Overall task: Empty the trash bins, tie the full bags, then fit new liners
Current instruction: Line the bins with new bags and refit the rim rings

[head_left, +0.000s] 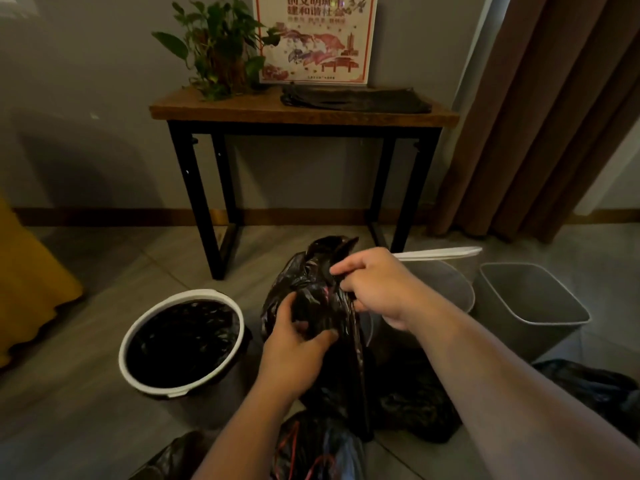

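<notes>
A black trash bag (332, 362) is held upright over the floor in the middle of the view. My left hand (294, 344) grips its gathered side lower down. Higher up, my right hand (374, 282) pinches the bag's neck, and a crumpled end sticks out above the fingers. To the left stands a round white-rimmed bin (183, 341) with a black liner inside. Behind my right hand are a round grey bin (446, 289) and a square grey bin (530, 299), both without liners. Folded black liners (353, 97) lie on the side table.
A wooden side table (301, 112) with black legs stands against the wall, with a potted plant (221, 46) and a poster on it. More black bags (318, 445) lie on the floor near me and at the right (595, 386). Brown curtain at right, yellow fabric at left.
</notes>
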Action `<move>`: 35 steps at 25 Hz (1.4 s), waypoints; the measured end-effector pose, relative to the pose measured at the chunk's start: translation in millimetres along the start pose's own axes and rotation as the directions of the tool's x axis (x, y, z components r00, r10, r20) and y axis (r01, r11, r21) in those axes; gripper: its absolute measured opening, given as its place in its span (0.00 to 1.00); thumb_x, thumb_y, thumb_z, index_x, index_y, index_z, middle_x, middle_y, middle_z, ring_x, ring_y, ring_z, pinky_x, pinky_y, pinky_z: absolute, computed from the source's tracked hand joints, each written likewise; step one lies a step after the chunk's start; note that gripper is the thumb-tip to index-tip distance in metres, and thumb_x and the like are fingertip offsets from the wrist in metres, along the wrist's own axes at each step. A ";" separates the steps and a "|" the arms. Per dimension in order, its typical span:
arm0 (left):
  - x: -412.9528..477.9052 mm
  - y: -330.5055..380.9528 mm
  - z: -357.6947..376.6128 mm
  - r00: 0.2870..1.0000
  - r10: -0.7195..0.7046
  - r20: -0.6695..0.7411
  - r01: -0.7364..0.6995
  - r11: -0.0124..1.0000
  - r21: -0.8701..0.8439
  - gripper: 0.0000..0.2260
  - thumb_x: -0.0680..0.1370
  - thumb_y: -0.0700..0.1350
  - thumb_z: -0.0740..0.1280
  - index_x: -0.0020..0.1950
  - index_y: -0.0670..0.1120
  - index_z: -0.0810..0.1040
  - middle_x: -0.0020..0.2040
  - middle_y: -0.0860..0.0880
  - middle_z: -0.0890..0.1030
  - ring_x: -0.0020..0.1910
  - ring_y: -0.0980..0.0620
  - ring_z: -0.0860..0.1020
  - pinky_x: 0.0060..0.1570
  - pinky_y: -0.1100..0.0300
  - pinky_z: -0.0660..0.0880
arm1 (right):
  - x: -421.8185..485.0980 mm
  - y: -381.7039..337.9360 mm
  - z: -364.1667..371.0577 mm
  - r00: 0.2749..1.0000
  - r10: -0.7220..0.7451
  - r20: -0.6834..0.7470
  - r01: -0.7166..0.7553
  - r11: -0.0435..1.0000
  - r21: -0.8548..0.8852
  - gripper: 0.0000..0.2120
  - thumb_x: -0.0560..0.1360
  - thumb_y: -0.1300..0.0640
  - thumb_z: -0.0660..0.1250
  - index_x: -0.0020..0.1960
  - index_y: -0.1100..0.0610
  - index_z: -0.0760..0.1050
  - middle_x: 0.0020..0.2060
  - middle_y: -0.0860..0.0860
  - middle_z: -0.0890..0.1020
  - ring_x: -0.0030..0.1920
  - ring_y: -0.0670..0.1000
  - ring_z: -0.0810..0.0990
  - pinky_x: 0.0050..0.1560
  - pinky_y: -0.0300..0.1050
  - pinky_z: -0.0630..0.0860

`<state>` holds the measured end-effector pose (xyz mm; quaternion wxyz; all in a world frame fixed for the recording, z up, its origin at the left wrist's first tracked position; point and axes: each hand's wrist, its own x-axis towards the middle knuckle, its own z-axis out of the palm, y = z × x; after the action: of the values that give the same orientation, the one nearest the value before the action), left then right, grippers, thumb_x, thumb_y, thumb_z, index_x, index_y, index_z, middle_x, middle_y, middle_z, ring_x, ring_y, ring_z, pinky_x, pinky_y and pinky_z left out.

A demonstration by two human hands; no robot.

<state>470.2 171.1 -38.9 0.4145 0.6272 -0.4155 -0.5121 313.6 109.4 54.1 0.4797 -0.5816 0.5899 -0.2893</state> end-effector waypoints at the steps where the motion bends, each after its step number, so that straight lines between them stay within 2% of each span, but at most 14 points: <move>1: -2.0 -8.7 1.1 0.998 0.040 -0.038 -0.037 0.997 0.068 0.43 0.68 0.56 0.79 0.78 0.68 0.61 0.52 0.56 0.86 0.52 0.53 0.85 0.59 0.45 0.82 | -0.2 1.9 0.7 1.000 -0.013 0.012 0.014 1.000 -0.022 0.17 0.77 0.67 0.67 0.52 0.46 0.83 0.55 0.50 0.83 0.59 0.52 0.82 0.60 0.54 0.81; 4: -6.3 -25.7 -0.7 0.985 0.142 -0.097 -0.134 0.987 0.087 0.27 0.76 0.38 0.72 0.65 0.67 0.74 0.39 0.51 0.86 0.40 0.49 0.87 0.50 0.39 0.84 | 3.2 2.8 -1.0 0.997 -0.066 -0.036 0.062 0.993 -0.101 0.18 0.76 0.67 0.67 0.54 0.46 0.83 0.51 0.48 0.83 0.56 0.52 0.82 0.62 0.55 0.81; 7: -7.7 -27.0 -4.1 0.981 0.160 -0.111 -0.160 0.987 0.006 0.21 0.79 0.36 0.69 0.52 0.66 0.79 0.35 0.52 0.82 0.38 0.48 0.85 0.48 0.36 0.84 | 10.9 5.2 -4.9 0.993 -0.075 -0.088 0.057 0.979 -0.195 0.16 0.76 0.66 0.69 0.45 0.44 0.84 0.48 0.43 0.82 0.56 0.49 0.81 0.61 0.51 0.80; 9: -11.1 -23.5 -2.8 0.967 0.234 -0.097 -0.216 0.962 0.166 0.14 0.80 0.49 0.71 0.57 0.70 0.77 0.43 0.54 0.83 0.42 0.53 0.84 0.51 0.42 0.83 | 15.5 8.9 -5.6 0.995 -0.031 -0.095 0.016 0.988 -0.156 0.15 0.77 0.66 0.69 0.43 0.47 0.86 0.49 0.47 0.84 0.56 0.50 0.82 0.60 0.54 0.82; 12: -12.7 -21.0 10.0 0.956 0.267 0.125 -0.290 0.783 0.550 0.20 0.82 0.65 0.61 0.74 0.75 0.63 0.67 0.48 0.73 0.62 0.51 0.78 0.64 0.53 0.76 | 16.4 9.2 -0.2 0.998 0.005 -0.070 -0.009 0.999 -0.050 0.15 0.77 0.67 0.69 0.44 0.49 0.88 0.52 0.51 0.85 0.56 0.54 0.84 0.56 0.58 0.85; 16: -6.7 -14.9 26.8 0.936 0.288 0.202 -0.323 0.475 0.819 0.14 0.84 0.57 0.62 0.68 0.56 0.75 0.62 0.45 0.78 0.57 0.42 0.80 0.56 0.50 0.79 | 15.0 6.9 -0.6 0.995 -0.031 -0.096 0.024 0.997 -0.073 0.15 0.75 0.65 0.72 0.40 0.46 0.88 0.48 0.46 0.85 0.54 0.49 0.82 0.52 0.51 0.82; 19: -4.7 -1.2 11.4 0.921 0.383 0.070 -0.282 0.533 0.798 0.08 0.82 0.48 0.66 0.58 0.49 0.83 0.55 0.47 0.82 0.54 0.44 0.82 0.51 0.52 0.78 | 11.0 11.0 -19.7 0.988 -0.054 -0.146 0.016 0.969 -0.246 0.12 0.77 0.59 0.71 0.40 0.46 0.87 0.46 0.44 0.85 0.50 0.46 0.81 0.43 0.42 0.75; 22: -9.0 25.4 -21.0 0.847 0.527 -0.072 -0.253 0.517 0.818 0.14 0.77 0.42 0.70 0.62 0.51 0.81 0.57 0.50 0.80 0.55 0.47 0.80 0.51 0.51 0.78 | 5.5 18.2 -41.3 0.995 0.050 -0.090 -0.089 0.861 -0.500 0.06 0.78 0.56 0.70 0.47 0.48 0.85 0.42 0.51 0.86 0.42 0.52 0.87 0.33 0.43 0.80; 24: -15.3 45.3 -38.0 0.838 0.544 -0.031 -0.289 0.492 0.821 0.24 0.77 0.40 0.71 0.72 0.53 0.76 0.65 0.53 0.76 0.62 0.49 0.78 0.59 0.51 0.80 | 0.5 19.3 -44.6 0.988 0.152 -0.018 -0.124 0.721 -0.681 0.05 0.76 0.53 0.73 0.51 0.48 0.83 0.47 0.53 0.85 0.44 0.54 0.86 0.39 0.49 0.85; 26: -21.5 62.1 -49.3 0.820 0.572 0.030 -0.350 0.458 0.817 0.28 0.78 0.38 0.71 0.77 0.53 0.72 0.71 0.54 0.74 0.69 0.49 0.75 0.67 0.51 0.77 | 4.6 18.2 -41.2 0.998 0.036 -0.056 -0.066 0.585 -0.808 0.11 0.72 0.47 0.76 0.54 0.44 0.84 0.62 0.53 0.77 0.59 0.58 0.80 0.58 0.59 0.82; 29: -28.4 78.8 -69.2 0.768 0.633 0.100 -0.437 0.402 0.805 0.27 0.79 0.35 0.69 0.77 0.53 0.75 0.71 0.54 0.75 0.71 0.51 0.74 0.70 0.55 0.74 | 6.8 19.9 -26.6 0.993 -0.113 -0.017 0.050 0.563 -0.825 0.19 0.72 0.38 0.75 0.62 0.33 0.81 0.83 0.51 0.54 0.80 0.62 0.58 0.76 0.67 0.62; 31: -31.9 85.8 -87.7 0.724 0.680 0.114 -0.487 0.387 0.783 0.25 0.78 0.33 0.68 0.71 0.54 0.79 0.68 0.57 0.78 0.66 0.60 0.73 0.67 0.69 0.70 | 12.7 34.2 -17.9 0.996 -0.086 0.027 0.070 0.551 -0.831 0.25 0.74 0.33 0.71 0.70 0.31 0.75 0.85 0.51 0.47 0.84 0.62 0.49 0.78 0.67 0.55; 33: -34.1 89.7 -105.2 0.699 0.705 0.122 -0.505 0.366 0.782 0.23 0.78 0.32 0.67 0.67 0.54 0.82 0.64 0.61 0.78 0.61 0.69 0.68 0.59 0.82 0.62 | 15.0 46.1 -14.9 0.996 -0.085 -0.005 0.047 0.600 -0.798 0.23 0.77 0.34 0.69 0.71 0.36 0.76 0.83 0.52 0.58 0.82 0.60 0.58 0.77 0.65 0.60; 35: -33.5 87.8 -119.4 0.701 0.708 0.079 -0.459 0.364 0.811 0.19 0.79 0.35 0.67 0.64 0.52 0.84 0.64 0.60 0.79 0.63 0.65 0.71 0.61 0.79 0.62 | 13.9 48.2 -17.8 0.983 -0.160 -0.085 0.056 0.715 -0.697 0.14 0.79 0.43 0.70 0.62 0.46 0.82 0.66 0.52 0.79 0.69 0.57 0.77 0.66 0.57 0.76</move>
<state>575.1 186.7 69.9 0.3074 0.6148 -0.7263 0.0032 279.7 99.7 14.2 0.1681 -0.7303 0.6519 -0.1158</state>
